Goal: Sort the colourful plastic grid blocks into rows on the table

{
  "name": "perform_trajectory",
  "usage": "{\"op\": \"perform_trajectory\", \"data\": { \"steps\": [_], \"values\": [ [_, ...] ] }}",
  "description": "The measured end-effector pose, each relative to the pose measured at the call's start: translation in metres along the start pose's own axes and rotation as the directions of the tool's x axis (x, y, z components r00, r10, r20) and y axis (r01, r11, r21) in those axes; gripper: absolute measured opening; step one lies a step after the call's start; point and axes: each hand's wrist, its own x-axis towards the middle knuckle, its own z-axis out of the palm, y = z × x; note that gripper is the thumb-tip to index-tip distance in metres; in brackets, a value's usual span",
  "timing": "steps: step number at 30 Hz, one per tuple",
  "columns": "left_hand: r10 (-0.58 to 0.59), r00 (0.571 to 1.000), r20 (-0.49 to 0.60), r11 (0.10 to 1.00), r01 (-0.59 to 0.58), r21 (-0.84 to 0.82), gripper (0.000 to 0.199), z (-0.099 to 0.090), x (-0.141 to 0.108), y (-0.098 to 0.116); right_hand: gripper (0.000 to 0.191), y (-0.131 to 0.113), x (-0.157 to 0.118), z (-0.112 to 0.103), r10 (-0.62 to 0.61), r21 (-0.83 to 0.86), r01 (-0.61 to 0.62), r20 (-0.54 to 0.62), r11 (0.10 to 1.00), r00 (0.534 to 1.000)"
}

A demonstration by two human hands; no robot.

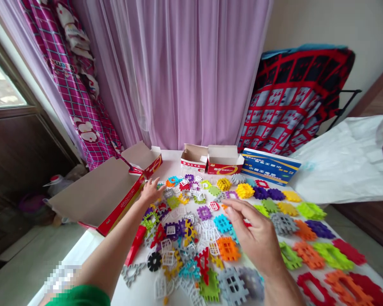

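Colourful plastic interlocking pieces lie scattered over the white table. My left hand (pixel 152 190) reaches over the far left of the pile with its fingers spread, nothing visible in it, near an orange-and-blue piece (pixel 172 181). On the right, my right hand (pixel 253 229) is above the pieces, thumb and forefinger bent toward a small orange piece (pixel 224 207); whether it grips that piece is unclear. Close to it are a light-blue piece (pixel 222 223) and an orange window piece (pixel 228 249). A black wheel (pixel 154 262) lies at the near left.
Open red boxes stand at the left (pixel 121 208) and along the back (pixel 225 166). A blue box (pixel 270 166) leans at the back right beside a white sack (pixel 344 157). Flat pieces, including a red frame (pixel 315 290), are laid out at the right.
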Motion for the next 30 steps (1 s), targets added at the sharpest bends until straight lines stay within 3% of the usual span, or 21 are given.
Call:
{"op": "perform_trajectory", "data": {
  "steps": [3, 7, 11, 15, 22, 26, 30],
  "values": [
    [-0.021, 0.997, 0.072, 0.995, 0.014, 0.104, 0.06, 0.012, 0.017, 0.008, 0.019, 0.01, 0.001, -0.004, 0.056, 0.018, -0.056, -0.006, 0.998, 0.998],
    [0.027, 0.989, 0.144, 0.976, -0.057, 0.21, 0.058, 0.027, -0.004, 0.018, 0.023, 0.032, 0.004, -0.003, 0.142, 0.016, -0.143, 0.01, 0.99, 0.99],
    [0.117, 0.973, 0.2, 0.957, -0.164, 0.239, 0.047, 0.025, -0.019, 0.027, 0.026, 0.05, 0.004, -0.003, 0.221, -0.019, -0.221, -0.005, 0.975, 0.975],
    [0.189, 0.967, 0.169, 0.941, -0.227, 0.249, 0.049, 0.023, 0.015, 0.046, 0.025, 0.05, 0.003, -0.008, 0.246, 0.018, -0.246, -0.036, 0.969, 0.969],
    [0.181, 0.94, 0.291, 0.936, -0.255, 0.243, 0.039, 0.054, 0.083, 0.084, 0.023, 0.052, 0.005, -0.021, 0.234, -0.02, -0.236, -0.072, 0.971, 0.969],
    [0.18, 0.898, 0.402, 0.944, -0.272, 0.186, 0.039, 0.052, 0.098, 0.081, 0.023, 0.056, 0.005, -0.027, 0.26, -0.025, -0.264, -0.099, 0.964, 0.96],
    [0.199, 0.862, 0.466, 0.966, -0.252, 0.054, 0.038, 0.041, 0.094, 0.066, 0.023, 0.053, 0.005, -0.03, 0.277, 0.009, -0.277, -0.092, 0.961, 0.956]
  ]
}}
